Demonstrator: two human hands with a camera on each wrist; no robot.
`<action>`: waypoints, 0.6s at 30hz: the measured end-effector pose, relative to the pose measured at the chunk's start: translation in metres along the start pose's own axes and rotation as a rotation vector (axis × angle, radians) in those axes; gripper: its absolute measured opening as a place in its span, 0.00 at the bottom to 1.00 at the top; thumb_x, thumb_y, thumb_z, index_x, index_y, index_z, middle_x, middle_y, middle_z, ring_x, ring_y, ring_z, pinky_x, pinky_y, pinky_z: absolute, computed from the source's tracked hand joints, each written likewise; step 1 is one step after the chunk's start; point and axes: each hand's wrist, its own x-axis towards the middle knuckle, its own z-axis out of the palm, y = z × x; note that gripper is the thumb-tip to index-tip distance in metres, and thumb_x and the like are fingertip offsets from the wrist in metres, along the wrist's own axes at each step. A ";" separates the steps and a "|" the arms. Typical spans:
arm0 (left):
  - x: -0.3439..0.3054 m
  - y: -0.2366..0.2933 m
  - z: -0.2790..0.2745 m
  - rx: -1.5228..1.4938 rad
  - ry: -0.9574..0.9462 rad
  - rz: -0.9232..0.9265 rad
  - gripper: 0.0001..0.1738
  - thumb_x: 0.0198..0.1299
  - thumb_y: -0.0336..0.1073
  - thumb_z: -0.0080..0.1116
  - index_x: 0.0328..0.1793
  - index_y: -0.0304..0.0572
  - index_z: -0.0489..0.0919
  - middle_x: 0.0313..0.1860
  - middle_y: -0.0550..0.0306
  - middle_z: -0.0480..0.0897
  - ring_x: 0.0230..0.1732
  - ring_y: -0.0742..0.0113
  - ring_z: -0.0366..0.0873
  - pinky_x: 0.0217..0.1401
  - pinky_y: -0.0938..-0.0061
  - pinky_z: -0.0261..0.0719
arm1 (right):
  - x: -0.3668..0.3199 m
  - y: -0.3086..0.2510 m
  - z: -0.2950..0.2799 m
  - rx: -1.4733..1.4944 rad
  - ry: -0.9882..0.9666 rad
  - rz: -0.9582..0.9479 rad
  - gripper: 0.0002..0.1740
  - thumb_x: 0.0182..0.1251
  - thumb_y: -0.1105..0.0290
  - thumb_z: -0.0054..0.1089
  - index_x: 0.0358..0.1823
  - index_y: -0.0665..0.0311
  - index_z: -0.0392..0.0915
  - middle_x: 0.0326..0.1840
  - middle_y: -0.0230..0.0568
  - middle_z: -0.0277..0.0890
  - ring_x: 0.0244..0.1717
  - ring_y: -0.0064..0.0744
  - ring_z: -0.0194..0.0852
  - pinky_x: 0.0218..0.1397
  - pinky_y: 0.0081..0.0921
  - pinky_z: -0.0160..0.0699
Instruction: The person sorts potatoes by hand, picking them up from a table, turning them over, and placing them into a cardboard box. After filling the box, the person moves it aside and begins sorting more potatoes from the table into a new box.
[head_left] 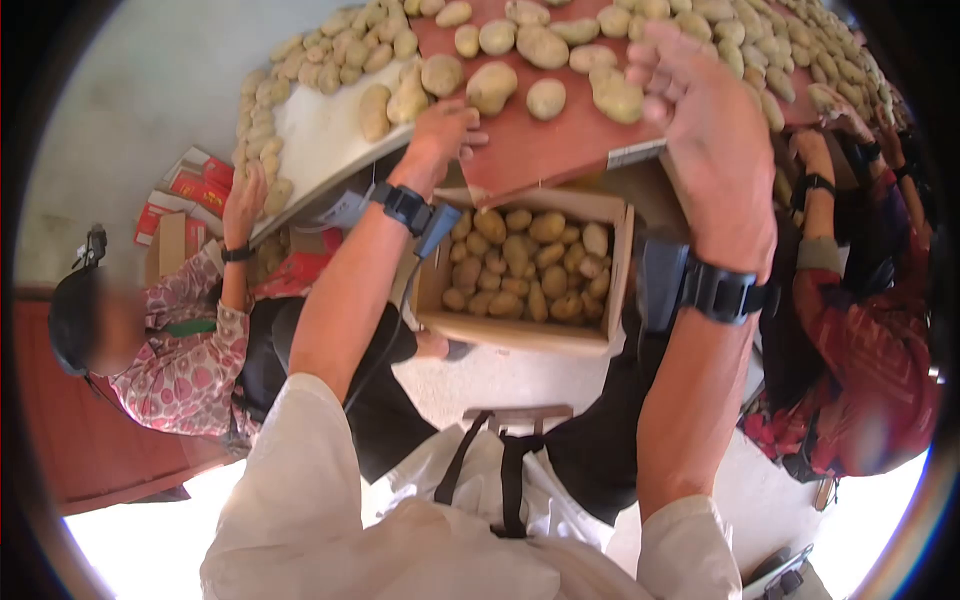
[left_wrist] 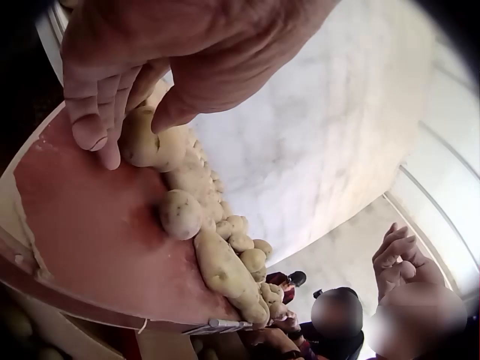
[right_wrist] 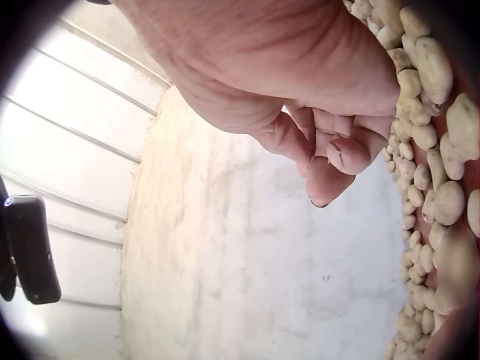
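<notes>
My left hand [head_left: 445, 140] is over the near edge of a red board [head_left: 540, 155], beside a large knobbly potato [head_left: 491, 87]. In the left wrist view its fingers and thumb are bent loosely close to a potato [left_wrist: 142, 142], gripping nothing. My right hand [head_left: 705, 135] is raised over the board's right part, its palm turned inward. The right wrist view shows its fingers [right_wrist: 330, 176] loosely curled with nothing in them. Loose potatoes [head_left: 545, 99] lie on the board between the two hands.
Below the board's edge stands a box [head_left: 525, 335] of potatoes [head_left: 535, 265]. More potatoes line the white tabletop [head_left: 325, 115] at left and heap up at right [head_left: 770, 50]. A person [head_left: 185, 350] sits at left, others [head_left: 870, 350] at right. Red cartons [head_left: 195, 185] lie at far left.
</notes>
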 end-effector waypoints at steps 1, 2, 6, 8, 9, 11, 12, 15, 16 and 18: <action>-0.008 -0.002 -0.003 0.034 0.001 0.022 0.30 0.74 0.39 0.54 0.76 0.30 0.65 0.55 0.49 0.82 0.49 0.62 0.85 0.39 0.74 0.80 | 0.013 0.006 -0.011 0.032 0.022 0.029 0.19 0.77 0.69 0.53 0.63 0.71 0.76 0.48 0.39 0.81 0.45 0.27 0.77 0.42 0.20 0.71; -0.019 -0.003 -0.006 0.038 0.000 -0.006 0.30 0.74 0.39 0.54 0.76 0.30 0.65 0.55 0.49 0.82 0.49 0.62 0.85 0.39 0.74 0.80 | 0.000 -0.002 0.002 0.079 0.066 -0.012 0.14 0.74 0.71 0.56 0.55 0.72 0.77 0.42 0.40 0.81 0.41 0.28 0.78 0.38 0.20 0.72; -0.066 -0.020 -0.016 0.024 0.044 0.044 0.24 0.74 0.38 0.52 0.70 0.30 0.72 0.53 0.50 0.84 0.50 0.64 0.85 0.42 0.76 0.79 | -0.002 -0.010 0.015 0.093 0.193 0.029 0.11 0.72 0.71 0.58 0.49 0.72 0.78 0.40 0.41 0.81 0.39 0.28 0.78 0.38 0.22 0.75; -0.084 -0.037 -0.024 -0.009 0.147 0.068 0.18 0.73 0.35 0.53 0.62 0.31 0.79 0.49 0.51 0.86 0.46 0.64 0.86 0.41 0.76 0.78 | -0.002 -0.010 0.019 0.111 0.203 0.007 0.11 0.72 0.71 0.58 0.50 0.72 0.78 0.41 0.41 0.81 0.40 0.28 0.78 0.39 0.22 0.75; -0.092 -0.049 -0.025 -0.009 0.144 0.052 0.18 0.73 0.35 0.53 0.62 0.31 0.79 0.49 0.51 0.86 0.46 0.64 0.86 0.41 0.76 0.78 | -0.005 -0.008 0.023 0.127 0.211 -0.025 0.12 0.72 0.71 0.58 0.50 0.72 0.78 0.42 0.41 0.81 0.42 0.28 0.78 0.41 0.22 0.76; -0.107 -0.071 -0.026 -0.028 0.238 -0.005 0.15 0.72 0.32 0.53 0.58 0.32 0.80 0.45 0.51 0.86 0.42 0.65 0.87 0.38 0.78 0.76 | -0.020 -0.004 0.024 0.093 0.160 -0.116 0.12 0.72 0.72 0.58 0.51 0.72 0.78 0.41 0.40 0.81 0.42 0.28 0.77 0.42 0.22 0.76; -0.113 -0.084 -0.023 -0.048 0.246 -0.040 0.13 0.71 0.31 0.52 0.56 0.34 0.81 0.41 0.53 0.87 0.40 0.66 0.87 0.34 0.79 0.74 | -0.020 -0.004 0.023 0.094 0.125 -0.115 0.12 0.72 0.72 0.58 0.51 0.72 0.78 0.41 0.39 0.81 0.42 0.28 0.77 0.42 0.22 0.75; -0.108 -0.136 -0.014 0.037 0.195 -0.184 0.14 0.69 0.33 0.54 0.55 0.35 0.82 0.40 0.54 0.87 0.39 0.67 0.87 0.30 0.78 0.72 | -0.021 -0.005 0.016 0.116 0.016 -0.083 0.12 0.72 0.71 0.57 0.51 0.71 0.78 0.41 0.39 0.80 0.42 0.27 0.77 0.41 0.21 0.74; -0.103 -0.152 -0.010 0.033 0.197 -0.184 0.14 0.69 0.33 0.54 0.55 0.35 0.82 0.40 0.54 0.87 0.39 0.67 0.87 0.30 0.78 0.72 | -0.019 -0.005 0.014 0.138 -0.053 -0.048 0.12 0.73 0.71 0.57 0.52 0.71 0.78 0.41 0.39 0.80 0.42 0.27 0.77 0.41 0.20 0.74; -0.091 -0.175 0.000 0.176 0.170 -0.245 0.12 0.68 0.34 0.55 0.50 0.35 0.84 0.37 0.51 0.88 0.39 0.68 0.88 0.35 0.72 0.80 | -0.017 -0.008 0.029 0.061 0.101 -0.011 0.13 0.73 0.70 0.57 0.52 0.71 0.78 0.41 0.39 0.80 0.41 0.26 0.76 0.41 0.20 0.73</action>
